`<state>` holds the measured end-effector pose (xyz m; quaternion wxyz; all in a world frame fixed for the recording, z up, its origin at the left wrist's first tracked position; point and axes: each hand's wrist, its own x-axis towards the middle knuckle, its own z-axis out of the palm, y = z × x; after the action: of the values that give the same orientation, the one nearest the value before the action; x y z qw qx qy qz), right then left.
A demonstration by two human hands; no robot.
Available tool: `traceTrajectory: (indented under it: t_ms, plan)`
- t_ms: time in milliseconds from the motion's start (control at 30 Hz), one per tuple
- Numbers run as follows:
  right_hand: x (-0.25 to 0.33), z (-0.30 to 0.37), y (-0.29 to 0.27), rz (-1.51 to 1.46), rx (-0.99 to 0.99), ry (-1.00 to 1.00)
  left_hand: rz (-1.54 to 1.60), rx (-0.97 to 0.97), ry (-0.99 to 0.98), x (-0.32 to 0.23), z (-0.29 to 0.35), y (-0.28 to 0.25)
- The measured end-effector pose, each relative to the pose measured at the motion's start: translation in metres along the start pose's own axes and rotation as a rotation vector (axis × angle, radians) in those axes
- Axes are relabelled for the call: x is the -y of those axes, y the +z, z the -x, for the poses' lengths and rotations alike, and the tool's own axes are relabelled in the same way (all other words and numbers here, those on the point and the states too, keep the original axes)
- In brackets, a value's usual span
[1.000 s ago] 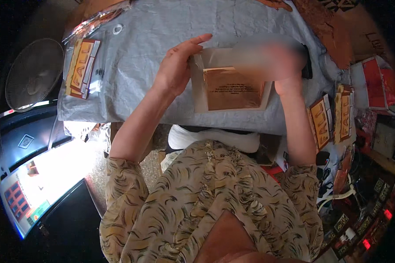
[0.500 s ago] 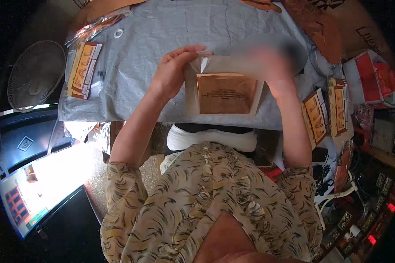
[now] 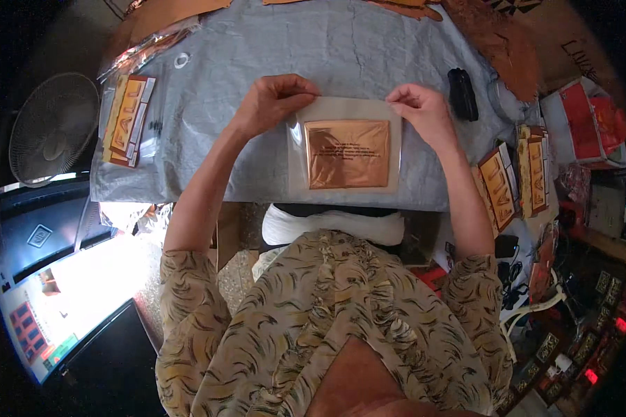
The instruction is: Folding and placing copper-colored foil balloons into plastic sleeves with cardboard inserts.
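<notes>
A clear plastic bag (image 3: 349, 108) lies near the front edge of the table, with a flat, copper-brown square packet (image 3: 348, 170) inside it. Small dark print shows over the packet. My left hand (image 3: 275, 103) pinches the bag's far left corner between thumb and fingers. At the far right corner, my right hand (image 3: 424, 111) pinches the same edge, its thumb and fingertips together. The bag's far edge runs straight between the two hands.
Grey sheeting (image 3: 257, 42) covers the table. A black pouch-like case (image 3: 462, 94) lies beyond my right hand. Yellow-orange printed cards (image 3: 129, 119) lie at the left, and more cards (image 3: 499, 184) at the right. A white tape ring (image 3: 181, 60) is far left; a fan (image 3: 54, 130) stands beside the table.
The bag has shifted slightly left and now lies straighter. My right hand, blurred before, has come to its far right corner. The black case now shows clearly.
</notes>
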<state>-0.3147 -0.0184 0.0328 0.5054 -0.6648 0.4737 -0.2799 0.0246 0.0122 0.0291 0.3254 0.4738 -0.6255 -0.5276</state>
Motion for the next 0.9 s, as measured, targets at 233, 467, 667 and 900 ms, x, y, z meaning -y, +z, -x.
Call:
traceTrajectory:
  t_ms: [233, 467, 667, 900]
  plan:
    - [-0.002, 0.001, 0.007, 0.390, -0.137, -0.337, -0.487, -0.153, 0.411, 0.013, 0.000, 0.001]
    - [-0.013, 0.008, 0.013, 0.596, -0.257, -0.677, -0.616, -0.039, 0.518, 0.014, 0.013, -0.010]
    - [-0.024, 0.013, 0.012, 0.701, -0.227, -0.734, -0.886, 0.056, 0.586, 0.005, 0.030, -0.013]
    - [-0.014, 0.027, 0.014, 0.781, -0.211, -0.752, -1.018, 0.033, 0.574, 0.005, 0.038, -0.010]
